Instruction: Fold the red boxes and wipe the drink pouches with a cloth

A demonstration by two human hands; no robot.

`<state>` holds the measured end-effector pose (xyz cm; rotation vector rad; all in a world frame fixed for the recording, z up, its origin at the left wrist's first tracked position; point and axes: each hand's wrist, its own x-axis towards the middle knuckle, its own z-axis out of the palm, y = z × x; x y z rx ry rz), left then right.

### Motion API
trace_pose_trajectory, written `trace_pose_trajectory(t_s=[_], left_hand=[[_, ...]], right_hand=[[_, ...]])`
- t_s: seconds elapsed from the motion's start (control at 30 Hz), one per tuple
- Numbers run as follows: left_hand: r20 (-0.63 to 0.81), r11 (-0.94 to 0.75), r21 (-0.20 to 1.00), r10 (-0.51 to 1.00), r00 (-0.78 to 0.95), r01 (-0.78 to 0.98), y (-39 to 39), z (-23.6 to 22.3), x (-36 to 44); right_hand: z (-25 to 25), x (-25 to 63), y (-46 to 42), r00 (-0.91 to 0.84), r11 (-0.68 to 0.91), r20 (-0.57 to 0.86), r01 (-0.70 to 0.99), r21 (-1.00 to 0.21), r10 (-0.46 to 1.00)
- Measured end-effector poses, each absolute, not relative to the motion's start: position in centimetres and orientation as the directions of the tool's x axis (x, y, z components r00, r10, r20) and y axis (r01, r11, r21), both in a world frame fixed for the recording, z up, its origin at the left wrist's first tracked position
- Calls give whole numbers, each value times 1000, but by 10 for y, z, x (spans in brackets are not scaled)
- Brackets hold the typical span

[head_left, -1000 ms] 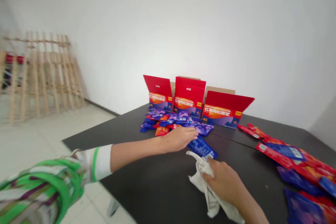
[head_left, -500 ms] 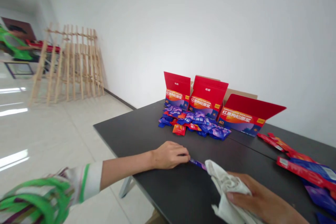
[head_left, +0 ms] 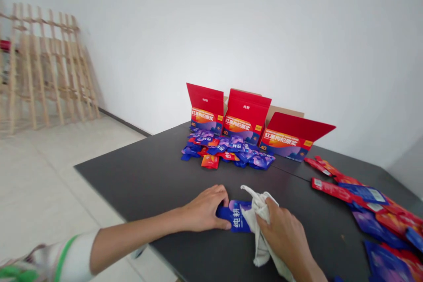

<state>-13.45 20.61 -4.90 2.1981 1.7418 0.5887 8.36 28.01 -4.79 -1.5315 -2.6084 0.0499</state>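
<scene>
A blue-purple sachet with white characters lies face up on the dark table. My left hand pinches its left end between thumb and fingers. My right hand is closed around a crumpled white cloth, which rests over the sachet's right end and hides it. Behind my hands, a pile of blue and red sachets lies in front of the boxes. More red and blue sachets are spread along the table's right side.
Three red boxes with raised lids, the left box, middle box and right box, stand near the white wall. The dark table has its left edge above a tiled floor. Wooden frames lean at the far left.
The sachet, seen edge-on before, now shows its printed face flat. My right hand has brought the cloth left onto it, closer to my left hand. The view has turned right.
</scene>
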Motion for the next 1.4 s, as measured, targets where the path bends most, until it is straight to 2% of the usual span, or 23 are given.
trace_pose_trajectory(t_s=[0.17, 0.43, 0.6, 0.67, 0.77, 0.83, 0.93, 1.1, 1.27, 1.4], left_hand=[[93, -206, 525, 978, 185, 826, 218, -49, -134], [187, -381, 607, 921, 341, 697, 223, -54, -122], [147, -303, 582, 952, 269, 755, 224, -55, -120], [139, -301, 584, 952, 273, 754, 225, -56, -119], [160, -332, 601, 941, 298, 727, 225, -57, -117], [167, -331, 591, 942, 290, 736, 225, -58, -116], [160, -304, 552, 953, 259, 777, 225, -58, -115], [188, -358, 566, 933, 307, 743, 224, -59, -114], [173, -331, 514, 944, 283, 791, 225, -60, -115], [189, -358, 490, 934, 303, 795, 228, -62, -115]], right_hand=[[-37, 82, 281, -502, 505, 60, 857, -106, 863], [-45, 53, 256, -622, 647, 187, 751, -133, 760], [-39, 58, 270, -448, 458, 166, 889, -28, 879], [-37, 58, 271, -478, 486, 157, 874, -17, 864], [-38, 54, 268, -614, 622, 134, 783, -29, 778], [-38, 54, 269, -588, 594, 121, 804, -19, 800], [-37, 56, 272, -466, 467, 121, 884, 17, 877], [-37, 58, 267, -612, 616, 123, 787, 6, 781], [-36, 68, 278, -425, 415, 125, 905, 95, 897], [-37, 68, 276, -599, 594, 68, 801, 79, 798]])
